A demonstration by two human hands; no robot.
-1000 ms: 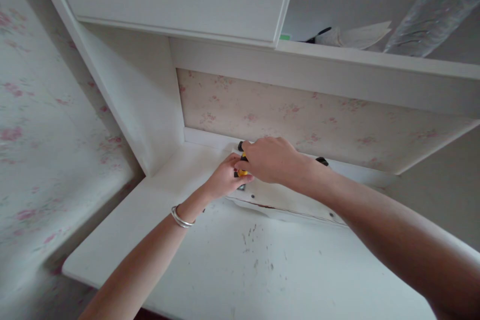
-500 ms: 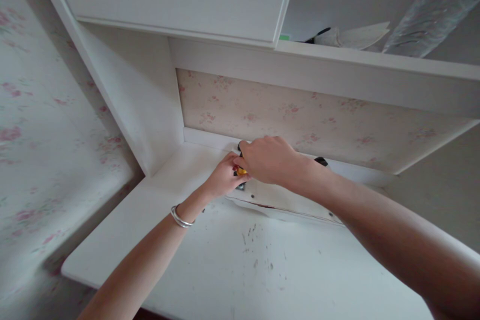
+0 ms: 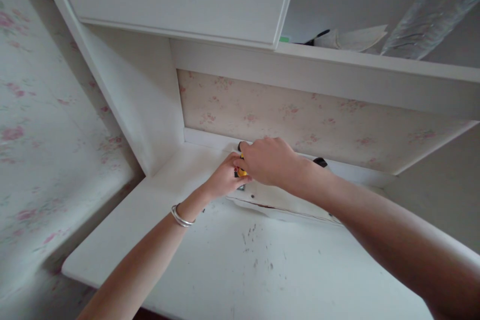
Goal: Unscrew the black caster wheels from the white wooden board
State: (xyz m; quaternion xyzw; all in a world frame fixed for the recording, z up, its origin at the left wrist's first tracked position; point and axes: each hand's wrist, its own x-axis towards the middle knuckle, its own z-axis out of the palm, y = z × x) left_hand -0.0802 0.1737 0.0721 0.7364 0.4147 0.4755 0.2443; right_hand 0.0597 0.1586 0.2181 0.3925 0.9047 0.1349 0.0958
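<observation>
My left hand (image 3: 224,178), with a silver bangle (image 3: 182,217) at its wrist, has its fingers closed round a yellow-and-black tool (image 3: 242,171). My right hand (image 3: 267,161) is closed over the tool's upper end, pressed close against the left. Most of the tool is covered by my fingers, so its exact kind does not show. Just under the fingers a small metal piece (image 3: 241,187) lies on a white board (image 3: 281,204). This board rests at the back of the white desk (image 3: 210,265), its front edge chipped, with a dark screw or hole (image 3: 252,196) in it.
A black object (image 3: 320,162) sits behind my right wrist. Overhead are a cabinet door (image 3: 180,10) and a shelf (image 3: 356,62) bearing a plastic-wrapped pack (image 3: 427,20) and papers (image 3: 356,39). A side panel (image 3: 138,100) closes the left. Dark marks speckle the desk.
Both hands stay in nearly the same place on the tool. The yellow part shows slightly differently between my fingers, and the view has shifted a little.
</observation>
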